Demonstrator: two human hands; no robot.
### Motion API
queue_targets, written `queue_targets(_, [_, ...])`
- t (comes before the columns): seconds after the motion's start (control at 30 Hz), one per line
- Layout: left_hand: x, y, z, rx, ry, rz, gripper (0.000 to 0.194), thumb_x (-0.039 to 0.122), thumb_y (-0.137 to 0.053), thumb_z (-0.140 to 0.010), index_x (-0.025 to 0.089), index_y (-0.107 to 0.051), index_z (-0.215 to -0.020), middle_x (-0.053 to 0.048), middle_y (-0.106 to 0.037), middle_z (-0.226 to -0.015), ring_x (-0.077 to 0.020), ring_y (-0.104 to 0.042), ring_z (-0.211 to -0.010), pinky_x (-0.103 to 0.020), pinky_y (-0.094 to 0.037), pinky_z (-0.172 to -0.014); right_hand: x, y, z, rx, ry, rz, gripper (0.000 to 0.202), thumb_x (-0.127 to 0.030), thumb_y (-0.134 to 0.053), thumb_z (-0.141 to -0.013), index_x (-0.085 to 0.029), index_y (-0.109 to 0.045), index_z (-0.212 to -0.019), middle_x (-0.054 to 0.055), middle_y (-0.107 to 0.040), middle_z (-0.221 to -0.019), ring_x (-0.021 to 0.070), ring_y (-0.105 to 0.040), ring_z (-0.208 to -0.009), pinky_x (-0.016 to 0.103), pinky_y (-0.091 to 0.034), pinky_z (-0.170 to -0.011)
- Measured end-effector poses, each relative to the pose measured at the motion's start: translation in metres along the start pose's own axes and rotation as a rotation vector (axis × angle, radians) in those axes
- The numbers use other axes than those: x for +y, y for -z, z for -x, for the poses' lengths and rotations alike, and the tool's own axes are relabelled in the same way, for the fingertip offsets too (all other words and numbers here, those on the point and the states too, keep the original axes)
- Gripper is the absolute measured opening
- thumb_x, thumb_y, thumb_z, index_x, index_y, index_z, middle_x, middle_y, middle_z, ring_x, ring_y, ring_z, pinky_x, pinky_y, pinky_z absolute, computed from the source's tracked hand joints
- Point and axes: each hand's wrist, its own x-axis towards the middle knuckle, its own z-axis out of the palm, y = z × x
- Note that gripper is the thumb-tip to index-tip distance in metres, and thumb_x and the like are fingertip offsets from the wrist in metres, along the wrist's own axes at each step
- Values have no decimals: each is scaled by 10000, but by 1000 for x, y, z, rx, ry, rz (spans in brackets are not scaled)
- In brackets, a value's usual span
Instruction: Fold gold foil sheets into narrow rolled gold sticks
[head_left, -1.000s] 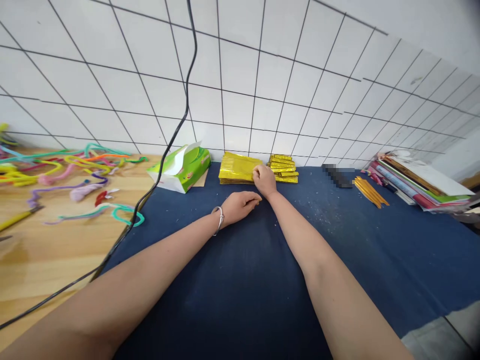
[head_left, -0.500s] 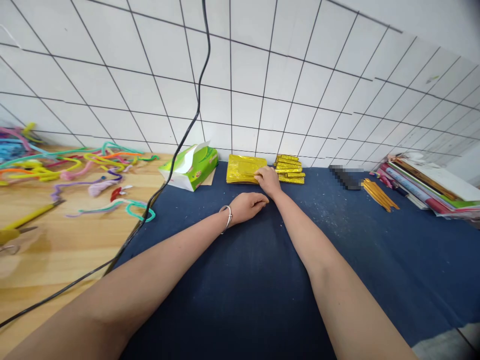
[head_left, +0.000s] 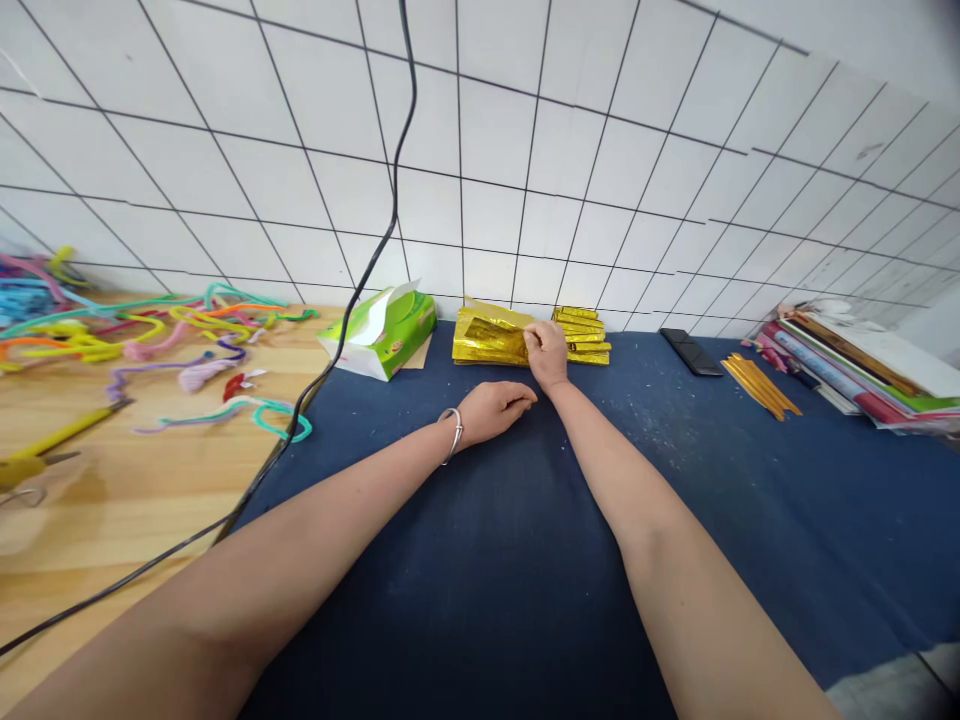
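Note:
My right hand (head_left: pixel 547 355) is closed on the right edge of a gold foil sheet (head_left: pixel 499 335), which bends up off a stack of gold foil sheets (head_left: pixel 480 358) by the wall. Just right of that hand lie several folded gold foil strips (head_left: pixel 589 340) in a pile. My left hand (head_left: pixel 495 408), with a silver bracelet at the wrist, rests on the dark blue cloth (head_left: pixel 465 560) in front of the stack. Its fingers are pressed together, and nothing shows in them.
A green tissue box (head_left: pixel 397 335) stands left of the stack. A black cable (head_left: pixel 393 215) hangs down across the left. Colourful pipe cleaners (head_left: pixel 187 325) and a yellow-handled tool (head_left: pixel 52 440) lie on wood. Rightward are a phone (head_left: pixel 691 352), gold strips (head_left: pixel 759 387) and stacked books (head_left: pixel 862 370).
My right hand has moved slightly right and turned, lifting the top foil sheet's edge from the stack. My left hand has stayed nearly still.

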Motion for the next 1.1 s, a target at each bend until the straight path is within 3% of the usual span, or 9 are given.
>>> queue_targets(0.23, [-2,0,1,78,10,30,236,226,-447,-870,207,-634,-1013,1,-680,-954,-125,-633,-859,-239,-489,-808,-6,14,-2,134,-118,-136,299,-345,-258,-923,-199,-518,-942,62,-547,-926,193,-493,-929,307,-370,-855])
queue_targets(0.43, [-3,18,-3,420,64,30,237,263,-477,-871,201,-597,-1065,-29,-650,-979,-136,-602,-864,-272,-484,-802,-10,50,-28,270,-227,-470,274,-430,-329,-892,-211,-476,-967,26,-531,-882,153,-524,-832,259,-419,-750])
queue_targets(0.53, [-7,40,-9,666,89,64,288,271,-510,-853,203,-550,-1130,-50,-589,-1057,-142,-578,-906,-266,-491,-754,-7,70,-40,133,-246,-675,229,-422,-429,-849,-212,-504,-900,4,-545,-840,136,-533,-781,251,-436,-716])
queue_targets(0.63, [-12,61,-15,818,125,143,434,292,-599,-796,223,-483,-1208,-70,-524,-1150,-169,-544,-1011,-281,-500,-778,-3,83,-41,-165,-306,-854,202,-393,-545,-785,-202,-539,-851,-6,-574,-781,120,-540,-693,239,-442,-639])
queue_targets(0.7, [-15,69,-16,792,142,251,504,287,-639,-759,230,-457,-1226,-79,-490,-1211,-170,-539,-1025,-286,-512,-780,-2,86,-37,-370,-338,-946,199,-369,-607,-747,-194,-567,-833,-3,-601,-769,114,-551,-664,236,-443,-612])
queue_targets(0.77, [-16,70,-16,687,157,381,515,272,-644,-748,223,-452,-1223,-81,-512,-1199,-154,-565,-970,-287,-520,-773,-3,87,-32,-527,-345,-977,196,-352,-645,-726,-187,-598,-820,0,-625,-772,108,-561,-657,232,-445,-606])
queue_targets(0.9, [-13,62,-11,477,259,555,314,319,-607,-771,165,-556,-1039,-45,-630,-936,-126,-604,-788,-260,-518,-698,-4,86,-25,-766,-318,-867,233,-387,-690,-704,-182,-645,-805,7,-664,-787,106,-574,-660,219,-450,-579])
queue_targets(1.0, [-13,56,-5,306,384,601,300,394,-598,-767,151,-589,-941,-34,-651,-828,-124,-600,-669,-242,-496,-590,2,86,-25,-867,-350,-759,316,-479,-668,-722,-177,-651,-813,34,-682,-770,115,-585,-612,223,-452,-517])
queue_targets(1.1, [-24,52,-2,157,434,507,274,411,-620,-728,154,-623,-820,-19,-641,-685,-131,-582,-572,-241,-463,-523,11,91,-28,-862,-379,-649,367,-527,-612,-763,-174,-647,-854,66,-690,-762,121,-597,-562,230,-453,-466])
